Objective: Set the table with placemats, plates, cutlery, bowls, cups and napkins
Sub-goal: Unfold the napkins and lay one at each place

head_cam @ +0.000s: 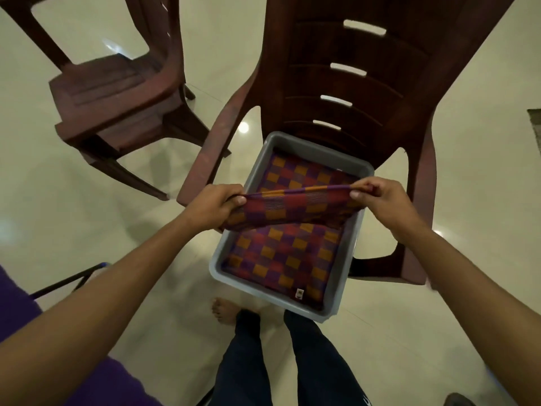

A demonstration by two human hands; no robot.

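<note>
Dim warm light, glare spots on floor (243, 128), wide-angle edge distortion

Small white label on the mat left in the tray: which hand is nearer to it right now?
Right, slightly. The label sits at the grey tray's near edge. Both hands are above it, pinching the lifted placemat: right hand up-right, left hand farther up-left.

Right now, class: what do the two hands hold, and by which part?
A checked placemat, pinched at its two upper corners: left hand one, right hand the other.
</note>
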